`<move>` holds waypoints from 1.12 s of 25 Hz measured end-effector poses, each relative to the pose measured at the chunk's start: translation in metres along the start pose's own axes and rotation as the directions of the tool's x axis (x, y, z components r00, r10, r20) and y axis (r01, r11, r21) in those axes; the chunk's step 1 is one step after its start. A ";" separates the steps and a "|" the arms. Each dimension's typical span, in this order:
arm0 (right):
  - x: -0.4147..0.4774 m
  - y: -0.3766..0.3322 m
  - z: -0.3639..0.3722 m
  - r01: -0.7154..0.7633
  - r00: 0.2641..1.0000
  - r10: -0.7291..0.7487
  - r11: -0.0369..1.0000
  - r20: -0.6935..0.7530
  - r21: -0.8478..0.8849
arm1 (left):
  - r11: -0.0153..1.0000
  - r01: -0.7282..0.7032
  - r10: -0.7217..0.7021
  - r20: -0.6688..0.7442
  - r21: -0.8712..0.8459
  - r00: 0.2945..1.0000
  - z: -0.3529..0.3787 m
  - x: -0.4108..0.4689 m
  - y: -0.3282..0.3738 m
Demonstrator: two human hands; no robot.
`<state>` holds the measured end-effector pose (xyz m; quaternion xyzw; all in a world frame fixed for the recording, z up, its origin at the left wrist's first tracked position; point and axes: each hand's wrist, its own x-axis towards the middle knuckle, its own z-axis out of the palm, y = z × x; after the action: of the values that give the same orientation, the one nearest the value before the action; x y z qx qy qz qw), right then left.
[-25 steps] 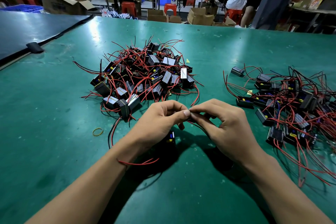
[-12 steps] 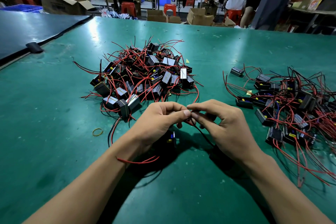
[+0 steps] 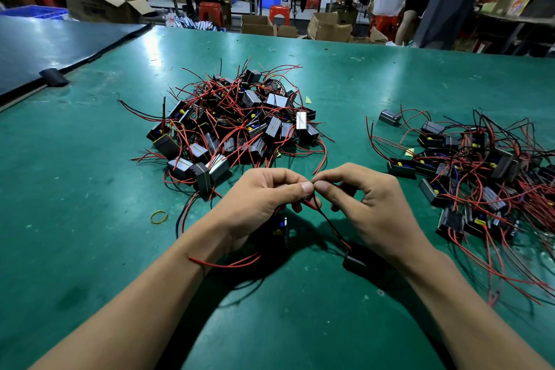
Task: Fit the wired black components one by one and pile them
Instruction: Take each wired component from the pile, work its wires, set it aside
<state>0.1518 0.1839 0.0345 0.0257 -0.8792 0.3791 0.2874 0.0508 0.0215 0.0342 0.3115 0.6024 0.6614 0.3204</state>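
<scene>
My left hand point(image 3: 261, 198) and my right hand point(image 3: 369, 204) meet thumb to thumb above the green table point(image 3: 90, 249), both pinching thin red and black wires point(image 3: 327, 219). A small black component point(image 3: 280, 227) with blue and yellow marks hangs under my left hand. A second black component point(image 3: 357, 261) lies on the table under my right wrist, joined to the wires. A big heap of wired black components point(image 3: 237, 126) lies just beyond my hands. A looser pile of wired components point(image 3: 480, 165) spreads to the right.
A yellow rubber band point(image 3: 159, 216) lies on the table left of my left hand. A dark mat point(image 3: 45, 48) covers the far left corner. Beyond the table's far edge are cardboard boxes point(image 3: 99, 0), red stools and people standing.
The black component under my right hand has dropped lower and now lies on the table by my right wrist, its wire stretched out. My hands stay pinched together.
</scene>
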 end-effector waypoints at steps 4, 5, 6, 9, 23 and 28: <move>-0.001 -0.005 0.000 -0.033 0.999 0.034 0.996 0.012 -0.078 | 1.000 0.013 -0.013 -0.014 -0.006 1.000 0.000 0.001 -0.001; -0.001 -0.006 0.000 -0.082 0.996 0.083 0.995 0.026 -0.061 | 1.000 0.017 -0.017 -0.014 0.001 1.000 0.001 0.001 -0.001; -0.001 -0.007 0.000 -0.150 0.987 0.151 0.988 0.046 -0.031 | 1.000 0.019 -0.019 -0.012 0.015 1.000 0.001 0.001 -0.001; 0.003 -0.007 0.003 -0.383 0.920 0.375 0.921 0.114 0.062 | 0.997 0.023 -0.022 -0.009 0.073 1.000 0.003 0.002 -0.001; -0.004 -0.005 -0.005 -0.234 0.972 0.232 0.969 0.035 0.083 | 0.999 0.036 -0.032 -0.089 0.037 0.996 0.002 -0.001 0.000; -0.004 0.000 -0.002 0.069 0.998 -0.067 0.987 0.017 -0.148 | 0.997 0.031 -0.025 -0.082 0.074 0.996 0.001 0.000 -0.001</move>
<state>0.1564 0.1846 0.0333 0.0363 -0.9053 0.3025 0.2959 0.0517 0.0225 0.0333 0.2879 0.6437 0.6458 0.2929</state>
